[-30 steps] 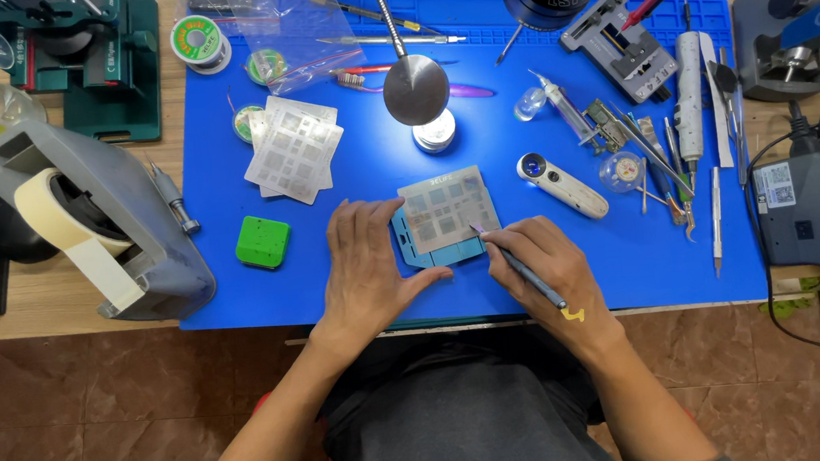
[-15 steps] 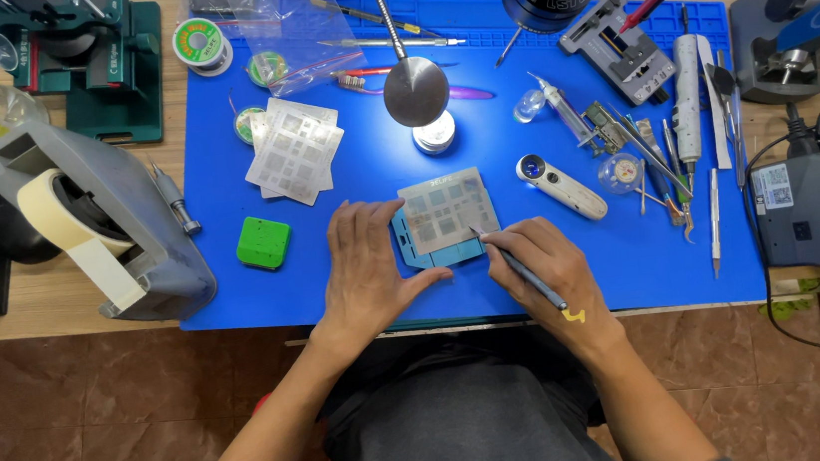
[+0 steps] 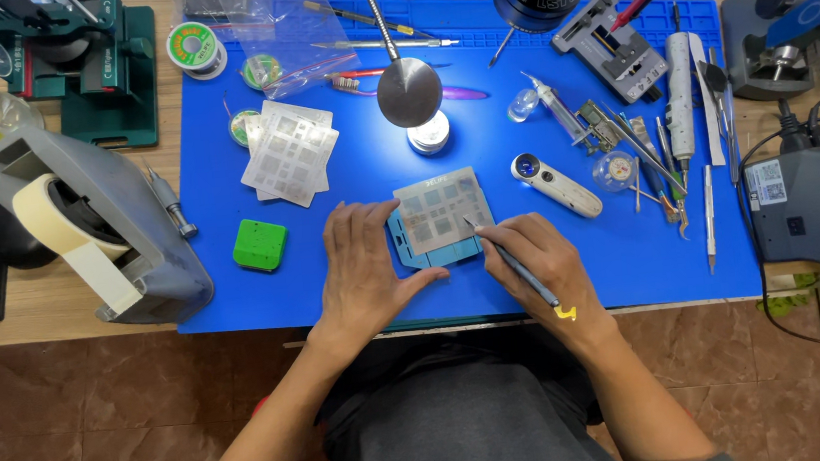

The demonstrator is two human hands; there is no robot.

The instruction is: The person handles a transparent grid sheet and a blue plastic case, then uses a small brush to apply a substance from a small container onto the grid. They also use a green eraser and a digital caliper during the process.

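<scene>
Head view. Left hand (image 3: 365, 265) lies flat, fingers spread, pressing the left edge of a light-blue stencil jig (image 3: 438, 226) topped by a grey perforated stencil plate (image 3: 442, 209), near the front edge of the blue work mat (image 3: 225, 178). Right hand (image 3: 541, 258) pinches a slim pen-like tool (image 3: 513, 263), pencil-style.

Progress, judged: jig seated and steadied, tip at the plate's right edge; fine work on the plate looks mid-course, nothing lifted off.

Tool's long axis runs diagonally, tip up-left toward the plate, tail down-right.

Bright, even light falls from above; a small lamp (image 3: 409, 90) throws a pale glare on the blue mat (image 3: 483, 153) mid-frame. Shadows are soft, focus sharp.
</scene>
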